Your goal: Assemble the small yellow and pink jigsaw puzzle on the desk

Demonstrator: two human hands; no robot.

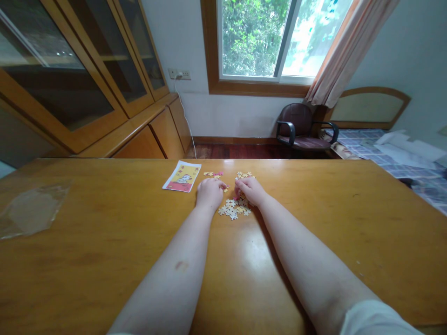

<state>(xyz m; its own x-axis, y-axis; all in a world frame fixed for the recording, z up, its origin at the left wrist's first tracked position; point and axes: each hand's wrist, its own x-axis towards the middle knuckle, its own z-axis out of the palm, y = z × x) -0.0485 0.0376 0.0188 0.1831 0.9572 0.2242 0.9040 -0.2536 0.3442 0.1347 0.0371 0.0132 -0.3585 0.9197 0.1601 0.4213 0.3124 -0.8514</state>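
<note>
My left hand (209,191) rests on the table with its fingers bent together around the edge of a small puzzle piece (226,188); the fingertips are partly hidden. Facing it, my right hand (252,190) is closed in a pinch, with a pink puzzle piece (236,198) showing at its fingertips. A loose pile of puzzle pieces (232,210), mostly pale backs, lies just in front of the hands. More yellow pieces (244,175) are behind the right hand. A short row of yellow and pink pieces (213,174) lies behind the left. Left of it is a picture card (182,177) with a white animal on yellow and pink.
A clear plastic bag (33,209) lies at the left of the wooden table (111,242). Beyond the table's far edge are a glass-door cabinet (104,56), a window (251,42), an armchair (299,125) and a bed (370,139). A white cord (186,116) hangs from a wall socket.
</note>
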